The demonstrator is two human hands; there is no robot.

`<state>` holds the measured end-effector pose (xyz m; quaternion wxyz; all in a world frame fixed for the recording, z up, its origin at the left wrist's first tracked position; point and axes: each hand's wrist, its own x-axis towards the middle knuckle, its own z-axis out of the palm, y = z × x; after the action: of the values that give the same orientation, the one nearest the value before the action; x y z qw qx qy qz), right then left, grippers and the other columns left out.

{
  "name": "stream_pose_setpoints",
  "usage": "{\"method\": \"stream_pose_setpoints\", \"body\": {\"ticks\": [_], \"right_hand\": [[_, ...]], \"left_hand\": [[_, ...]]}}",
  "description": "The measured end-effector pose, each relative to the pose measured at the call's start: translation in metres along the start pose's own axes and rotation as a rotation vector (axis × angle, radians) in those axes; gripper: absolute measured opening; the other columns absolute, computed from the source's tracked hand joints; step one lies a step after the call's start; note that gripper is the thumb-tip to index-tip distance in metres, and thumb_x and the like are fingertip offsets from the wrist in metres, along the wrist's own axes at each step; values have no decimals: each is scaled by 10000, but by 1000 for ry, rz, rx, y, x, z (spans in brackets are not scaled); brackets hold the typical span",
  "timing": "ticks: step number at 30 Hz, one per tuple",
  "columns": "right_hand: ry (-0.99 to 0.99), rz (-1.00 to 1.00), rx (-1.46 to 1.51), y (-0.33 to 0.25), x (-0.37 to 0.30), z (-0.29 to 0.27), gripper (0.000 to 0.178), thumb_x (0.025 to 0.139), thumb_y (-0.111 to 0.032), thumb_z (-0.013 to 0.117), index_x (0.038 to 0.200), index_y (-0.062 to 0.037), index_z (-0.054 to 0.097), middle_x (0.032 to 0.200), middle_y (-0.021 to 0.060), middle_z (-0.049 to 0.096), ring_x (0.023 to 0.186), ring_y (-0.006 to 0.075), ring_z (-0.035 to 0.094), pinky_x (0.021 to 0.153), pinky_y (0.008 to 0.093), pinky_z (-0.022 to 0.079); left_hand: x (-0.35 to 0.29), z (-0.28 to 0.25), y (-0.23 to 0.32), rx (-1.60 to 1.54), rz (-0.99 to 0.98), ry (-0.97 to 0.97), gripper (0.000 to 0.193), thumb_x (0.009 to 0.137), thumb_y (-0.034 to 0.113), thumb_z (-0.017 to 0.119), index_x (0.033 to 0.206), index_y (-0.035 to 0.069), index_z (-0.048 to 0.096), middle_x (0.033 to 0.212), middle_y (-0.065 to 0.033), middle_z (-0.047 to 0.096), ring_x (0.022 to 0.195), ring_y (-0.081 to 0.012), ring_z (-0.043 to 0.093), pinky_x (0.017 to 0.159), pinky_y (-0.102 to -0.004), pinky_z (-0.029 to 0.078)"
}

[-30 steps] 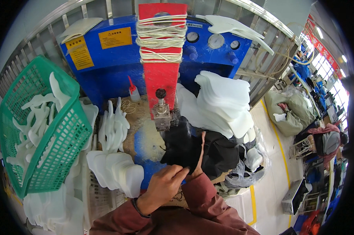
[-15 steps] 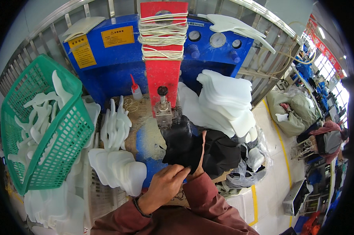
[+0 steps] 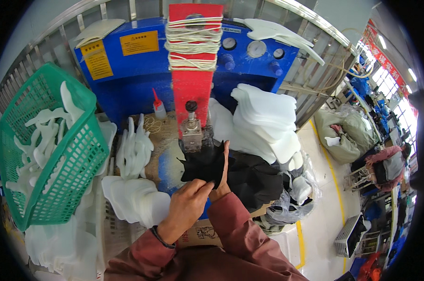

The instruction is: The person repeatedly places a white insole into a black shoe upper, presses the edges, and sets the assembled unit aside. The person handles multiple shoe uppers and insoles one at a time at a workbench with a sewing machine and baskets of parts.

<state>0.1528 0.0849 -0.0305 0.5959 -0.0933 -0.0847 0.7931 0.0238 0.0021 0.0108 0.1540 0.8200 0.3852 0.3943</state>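
Observation:
A black flexible piece (image 3: 201, 164), matte with jagged points along its edge, lies under the press head (image 3: 192, 136) of a red arm (image 3: 192, 89). My left hand (image 3: 187, 203) pinches its near edge between thumb and fingers. Close beside it, my right hand (image 3: 220, 191) is against the piece's right side. A narrow skin-toned strip runs up from that wrist, perhaps a finger seen edge-on; the other fingers are hidden. More black pieces (image 3: 254, 180) lie in a pile just right of my right hand.
White foam-like shapes are stacked right of the arm (image 3: 263, 122) and left of it (image 3: 137, 199). A green basket (image 3: 66, 182) of white cutouts stands at left. Behind is a blue machine body (image 3: 127, 70) with gauges. A small red-tipped bottle (image 3: 159, 110) stands near the arm.
The black piece has turned: its smooth shiny face showed before, and now its jagged, folded edge does. Both hands appear slightly farther left and up, and the whole view has shifted a little.

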Motion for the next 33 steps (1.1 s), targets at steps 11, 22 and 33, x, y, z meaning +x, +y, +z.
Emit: {"method": "stream_pose_setpoints", "body": {"ticks": [11,22,33], "right_hand": [[-38,-5,13,14,2,8,887,977,-797,418,1445,-54,543,1317,139,647,1149,307,626,1000,449,526],[6,33,8,11,5,3,868,977,-797,423,1364,-42,611,1200,117,689,1048,301,668,932,445,566],[-17,-79,-24,-15,-20,-4,771,1035,-726,356,1451,-112,566,1305,111,670,1131,295,651,1025,430,527]], "left_hand": [[-13,-8,-1,63,-38,13,265,880,-6,706,1144,22,719,977,-90,674,853,-270,692,698,-369,573],[-10,-5,-1,58,-25,-1,284,880,-1,684,1162,21,703,981,-90,665,845,-284,686,708,-379,576],[-9,-7,17,45,26,-20,333,898,64,727,1229,44,700,1011,-79,660,872,-265,688,737,-366,584]]}}
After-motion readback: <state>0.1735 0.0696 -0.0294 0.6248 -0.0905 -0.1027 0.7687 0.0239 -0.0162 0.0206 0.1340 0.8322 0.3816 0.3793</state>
